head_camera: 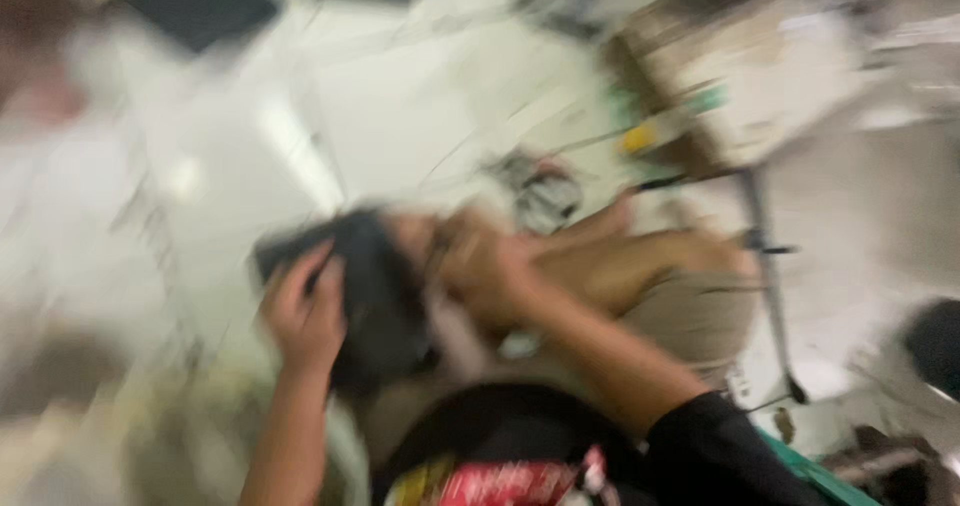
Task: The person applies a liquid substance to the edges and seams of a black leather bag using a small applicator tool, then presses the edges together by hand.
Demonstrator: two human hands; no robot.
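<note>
Black, soft-looking material, apparently a piece of cloth or a pouch, forms the centre of the view and serves as the landmark for everything else; heavy motion blur prevents any finer identification. The left hand lies on the near-left edge of the black material, its fingers curled over that edge in a gripping hold. The right hand sits just to the right of the material, touching or very nearly touching it; the fingers look bent, but whether they pinch the material, a pale scrap beside it, or nothing cannot be told. The right forearm runs down and to the right of the material into a dark sleeve. Directly below the material lie the person's lap and a dark garment with a red and yellow patch. Beyond the material, a pale floor or work surface carries thin cables; up and to the right of the material sits a small tangle of grey parts, and farther right a yellow-tipped item and a brown box-like shape. As to progress: the material is in hand and raised over the lap, held at both sides; the blurred frame shows no finished result and no place of deposit, so the handling is judged to be mid-course.
</note>
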